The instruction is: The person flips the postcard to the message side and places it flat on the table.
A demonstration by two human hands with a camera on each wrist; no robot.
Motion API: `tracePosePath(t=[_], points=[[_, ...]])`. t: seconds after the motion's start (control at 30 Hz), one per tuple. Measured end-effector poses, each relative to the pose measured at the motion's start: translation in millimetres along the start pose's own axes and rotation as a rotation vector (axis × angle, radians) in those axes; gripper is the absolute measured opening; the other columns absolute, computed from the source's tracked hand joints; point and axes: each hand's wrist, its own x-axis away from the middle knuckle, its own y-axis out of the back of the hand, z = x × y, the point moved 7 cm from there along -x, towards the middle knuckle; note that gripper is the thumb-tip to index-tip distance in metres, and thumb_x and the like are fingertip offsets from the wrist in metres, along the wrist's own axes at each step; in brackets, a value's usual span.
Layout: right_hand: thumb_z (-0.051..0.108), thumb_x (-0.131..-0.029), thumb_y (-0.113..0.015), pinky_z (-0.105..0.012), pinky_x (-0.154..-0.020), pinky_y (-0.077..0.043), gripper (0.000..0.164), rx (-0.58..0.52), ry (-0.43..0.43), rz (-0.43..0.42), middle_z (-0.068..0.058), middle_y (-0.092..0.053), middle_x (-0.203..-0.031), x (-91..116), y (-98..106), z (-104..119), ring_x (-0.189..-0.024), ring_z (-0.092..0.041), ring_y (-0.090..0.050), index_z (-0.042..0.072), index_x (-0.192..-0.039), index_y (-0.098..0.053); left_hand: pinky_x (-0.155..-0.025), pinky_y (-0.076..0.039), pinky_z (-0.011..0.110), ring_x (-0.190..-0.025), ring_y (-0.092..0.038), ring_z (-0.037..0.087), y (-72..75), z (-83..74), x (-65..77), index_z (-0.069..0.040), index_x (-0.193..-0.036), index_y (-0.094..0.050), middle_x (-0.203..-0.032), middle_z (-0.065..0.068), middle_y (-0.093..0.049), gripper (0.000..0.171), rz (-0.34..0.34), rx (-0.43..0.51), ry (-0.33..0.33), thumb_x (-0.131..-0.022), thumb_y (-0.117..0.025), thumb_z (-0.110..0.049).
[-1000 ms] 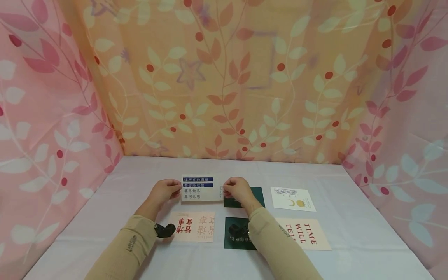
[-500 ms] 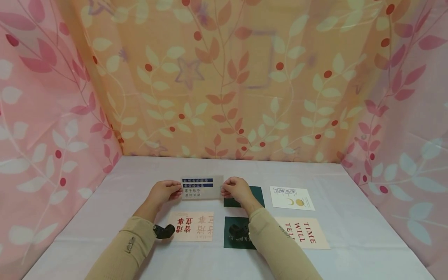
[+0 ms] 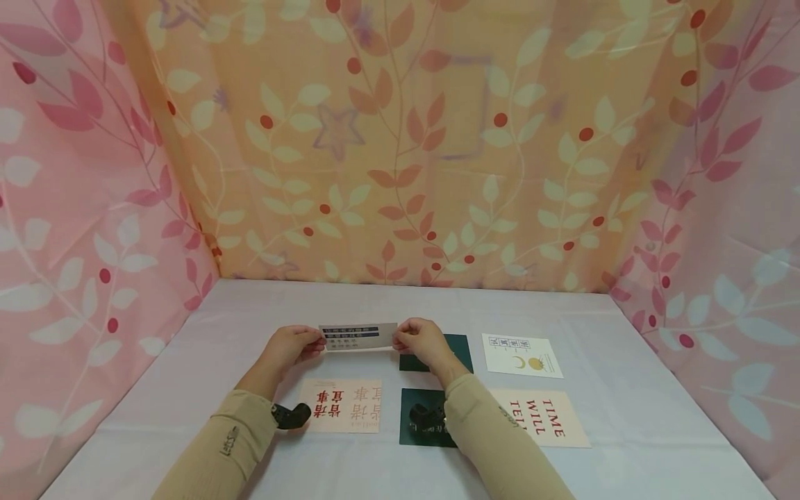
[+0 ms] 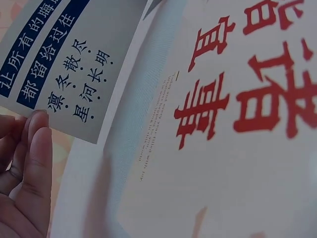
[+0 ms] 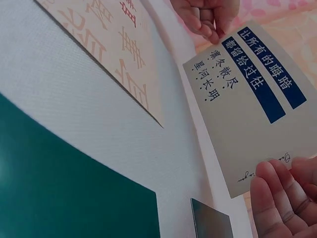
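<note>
Both hands hold a pale card (image 3: pixel 362 342) with two dark blue text bands and rows of dark characters, raised and tilted above the table. My left hand (image 3: pixel 292 347) pinches its left edge, and my right hand (image 3: pixel 425 340) pinches the right edge. The right wrist view shows the card (image 5: pixel 247 109) from the side, both hands at its opposite ends. Below it lies a cream card with red characters (image 3: pixel 340 406). A dark green card (image 3: pixel 459 351) lies partly hidden behind the right hand. Another dark green card (image 3: pixel 425 430) is under the right wrist's camera.
To the right lie a white card with a moon and sun (image 3: pixel 523 355) and a cream card lettered in red (image 3: pixel 550 417), partly covered by the right sleeve. A white cloth covers the table (image 3: pixel 206 361). Floral curtains (image 3: pixel 400 173) enclose the back and sides.
The held card has tilted back, so its face now looks narrower and darker, and its top edge sits lower. Both hands keep their hold; the cards on the table have not moved.
</note>
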Motion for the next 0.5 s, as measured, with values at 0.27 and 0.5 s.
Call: tracePosePath(t=[0.27,0.5], points=[[0.007,-0.089,-0.058,-0.032,-0.072,-0.054,0.015,-0.029,0.037,0.041,-0.01,-0.067,-0.085,0.2,-1.1,-2.0,-0.079,-0.022,-0.066,-0.004,-0.098,-0.063,-0.068,-0.053,0.027,-0.08,-0.065,0.021,0.6,0.2,0.9,0.014,-0.107,-0.058,-0.088,0.014,-0.067,0.027,0.009,0.027,-0.022,-0.091,-0.052,-0.006],[0.006,-0.09,-0.055,-0.032,-0.072,-0.054,0.016,-0.036,0.023,0.054,-0.01,-0.067,-0.084,-1.3,-1.4,-3.7,-0.079,-0.022,-0.066,-0.005,-0.099,-0.062,-0.068,-0.053,0.026,-0.079,-0.065,0.021,0.2,-0.6,2.5,0.016,-0.109,-0.056,-0.092,0.02,-0.066,0.031,-0.004,0.029,-0.012,-0.09,-0.056,-0.009]])
